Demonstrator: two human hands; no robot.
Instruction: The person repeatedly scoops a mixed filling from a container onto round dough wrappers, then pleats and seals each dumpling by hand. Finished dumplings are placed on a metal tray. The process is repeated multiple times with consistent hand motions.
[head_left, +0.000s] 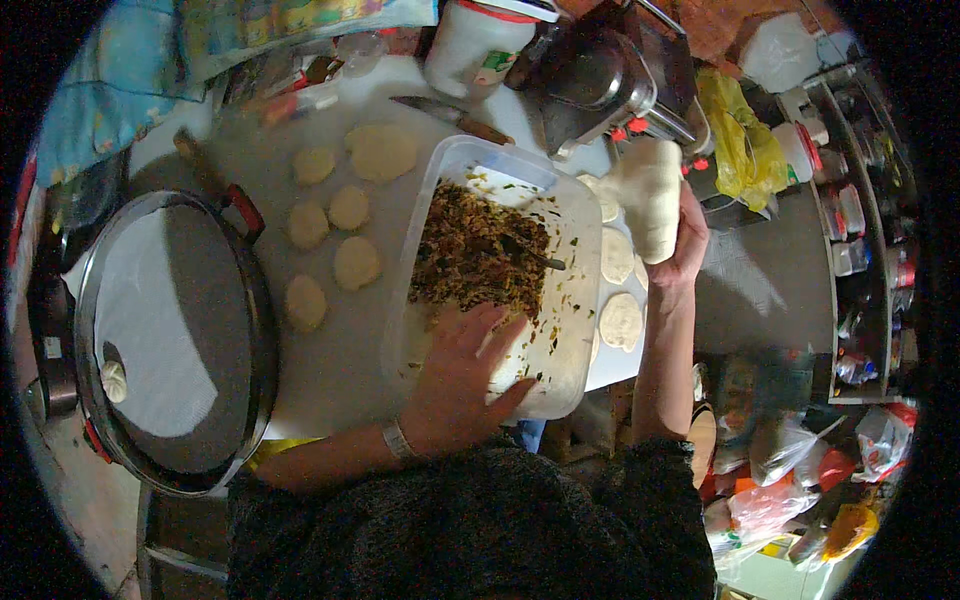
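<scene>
A clear plastic tub (577, 300) holds a chopped brown filling (480, 247), with a utensil handle (553, 263) sticking out of it. Over the tub's near part, my left hand (472, 349) is spread with its fingers apart; it holds nothing that shows. On the right, my right hand (686, 236) grips a thick length of pale dough (652, 199), which hangs beside the tub. Flat dough rounds (357, 263) lie left of the tub, and more dough rounds (621, 322) lie on its right. One pleated bun (114, 381) sits in the steamer tray (262, 375) at far left.
A knife (454, 116) lies behind the tub, near a white bucket (480, 52). A metal dough roller machine (600, 90) stands at the back right, by a yellow plastic bag (739, 142). Shelves (832, 225) and plastic bags (772, 502) are on the right.
</scene>
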